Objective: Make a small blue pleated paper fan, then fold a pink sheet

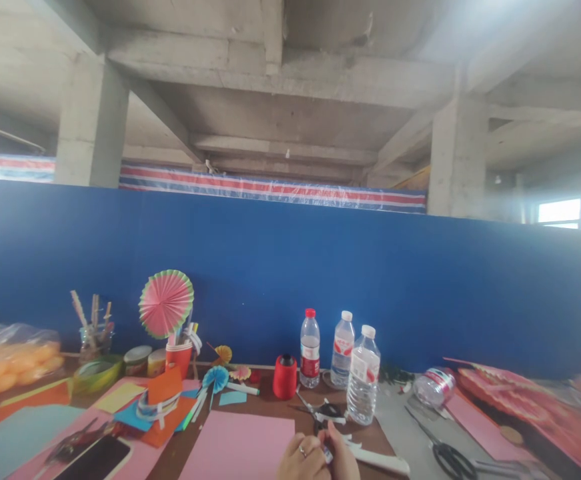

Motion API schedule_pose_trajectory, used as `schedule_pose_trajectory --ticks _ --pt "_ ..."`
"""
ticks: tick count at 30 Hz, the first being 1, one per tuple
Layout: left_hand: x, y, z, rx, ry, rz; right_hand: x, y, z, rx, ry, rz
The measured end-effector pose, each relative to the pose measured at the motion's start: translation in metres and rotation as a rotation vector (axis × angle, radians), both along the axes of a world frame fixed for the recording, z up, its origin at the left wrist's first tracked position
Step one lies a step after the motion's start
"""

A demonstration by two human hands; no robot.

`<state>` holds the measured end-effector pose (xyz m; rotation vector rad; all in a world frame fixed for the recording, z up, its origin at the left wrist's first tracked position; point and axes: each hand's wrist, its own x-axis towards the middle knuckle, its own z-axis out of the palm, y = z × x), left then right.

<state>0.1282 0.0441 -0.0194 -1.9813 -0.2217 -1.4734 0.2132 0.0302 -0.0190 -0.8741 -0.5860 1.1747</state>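
Observation:
My left hand [304, 459], wearing a ring, is closed with its fingers curled at the bottom edge of the view. Against it my right hand [341, 457] is closed too. Between the two shows a bit of a small whitish-blue thing, mostly hidden by the fingers, whose kind I cannot make out. Just beyond the fingertips lies a pair of black-handled scissors [327, 409]; I cannot tell whether the fingers touch it. To the left of my hands is a pink sheet of paper [240, 443].
Plastic bottles [363, 380] and a red thread spool [285, 379] stand toward the blue partition [250, 267]. Left are a pink paper fan [166, 303], a red cup [179, 360], coloured paper and a phone [95, 460]. Right lie other black scissors [450, 460] and a fallen bottle [434, 387].

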Motion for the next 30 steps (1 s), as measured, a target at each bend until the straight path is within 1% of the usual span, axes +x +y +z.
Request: schedule_pose_trajectory --ticks 2,5,10,12,14,16,18,21,24,27,30 --pt "-0.002 -0.002 0.002 0.0 0.008 0.005 0.001 0.0 -0.001 -0.014 0.022 0.025" --pt "-0.002 -0.002 0.0 -0.007 0.023 0.015 0.004 0.002 -0.003 -0.024 0.031 0.033" --pt "-0.002 0.003 -0.004 -0.02 0.05 0.017 0.011 0.008 -0.006 -0.117 0.004 0.122" --pt "-0.005 0.002 -0.003 -0.048 0.078 0.009 0.011 0.008 -0.007 -0.108 -0.001 0.124" --pt "-0.008 -0.002 0.001 -0.096 0.096 -0.025 0.009 0.007 -0.007 -0.074 0.005 0.103" --pt "-0.013 -0.011 0.008 -0.186 0.094 -0.085 0.006 0.004 -0.004 -0.038 0.007 0.082" --pt "-0.018 -0.023 0.017 -0.345 0.094 -0.142 0.002 0.0 0.001 -0.023 -0.019 0.069" --pt "-0.024 -0.039 0.028 -0.523 0.089 -0.221 -0.001 -0.008 0.009 -0.016 -0.105 0.014" --pt "-0.027 -0.046 0.033 -0.649 0.062 -0.237 -0.002 -0.016 0.012 0.092 -0.315 -0.08" --pt "-0.027 -0.045 0.033 -0.707 0.049 -0.219 0.002 -0.022 0.011 0.121 -0.437 -0.132" --pt "-0.027 -0.041 0.033 -0.749 0.032 -0.205 0.006 -0.025 0.008 0.168 -0.738 -0.189"
